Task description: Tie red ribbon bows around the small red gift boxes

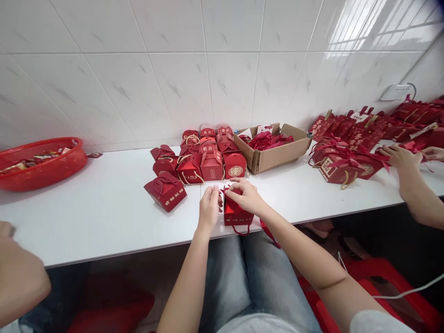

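Observation:
A small red gift box (238, 218) with gold lettering stands near the table's front edge, its top partly open and a cord handle hanging at the front. My right hand (246, 196) reaches over it, thumb and fingers pinched at its upper left edge. Close against the box's left side, my left hand (209, 206) has its fingers curled and thumb up; what they hold, if anything, is hidden. A red ribbon (268, 232) trails from the box's right side over the table edge. Left of my hands sits a closed dark red gift box (165, 191).
Behind stand several red gift boxes (211, 162) and a cardboard box (277, 159) of red ribbons. A red basket (74, 164) of small packets is far left. At right, another person's hands (402, 157) work by ribboned boxes (342, 166); another person's arm (24, 277) shows left.

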### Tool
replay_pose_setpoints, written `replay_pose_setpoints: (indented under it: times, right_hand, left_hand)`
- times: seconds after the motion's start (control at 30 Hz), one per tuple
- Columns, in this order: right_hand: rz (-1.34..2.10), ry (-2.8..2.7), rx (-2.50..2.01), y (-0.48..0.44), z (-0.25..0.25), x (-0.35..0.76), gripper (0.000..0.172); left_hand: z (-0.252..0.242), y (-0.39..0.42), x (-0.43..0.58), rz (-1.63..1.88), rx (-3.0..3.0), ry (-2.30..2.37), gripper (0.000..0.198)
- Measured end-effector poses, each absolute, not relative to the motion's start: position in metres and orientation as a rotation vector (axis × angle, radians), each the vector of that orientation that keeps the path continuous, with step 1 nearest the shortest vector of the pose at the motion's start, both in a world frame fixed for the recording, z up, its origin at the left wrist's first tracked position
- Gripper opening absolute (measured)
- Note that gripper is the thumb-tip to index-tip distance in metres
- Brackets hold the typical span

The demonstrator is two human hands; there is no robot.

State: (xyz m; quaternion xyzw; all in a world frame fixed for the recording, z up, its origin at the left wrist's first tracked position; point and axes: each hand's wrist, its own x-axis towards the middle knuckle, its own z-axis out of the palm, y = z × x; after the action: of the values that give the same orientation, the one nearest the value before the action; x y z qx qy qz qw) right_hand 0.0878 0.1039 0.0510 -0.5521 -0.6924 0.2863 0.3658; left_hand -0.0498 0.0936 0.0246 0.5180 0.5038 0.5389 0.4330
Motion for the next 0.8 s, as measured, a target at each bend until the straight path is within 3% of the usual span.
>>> replay_pose_setpoints:
  times: [0.2,0.33,0.53,0.7,0.8]
  right_hand:
    - [0.685,-1.72,-1.37,0.103,0.053,0.091,0.016]
    - [0.616,-1.469,-1.157,0.085,0.054,0.118,0.016]
    - [1.392,-0.906,-0.958,0.026,0.007,0.166,0.023]
    - [1.777,-0.665,-0.836,-0.008,-0.032,0.159,0.023]
    - [1.926,-0.528,-0.736,-0.011,-0.037,0.147,0.02]
  left_hand:
    - [0.035,0.105,-0.052,1.331,1.307,1.229,0.021]
    - [0.051,0.101,-0.074,1.558,1.08,1.199,0.02]
    - [0.047,0.092,-0.139,1.901,0.802,1.375,0.025]
    - [0.009,0.074,-0.149,1.811,0.603,1.672,0.027]
    - [-0.002,0.055,-0.127,1.573,0.734,1.58,0.028]
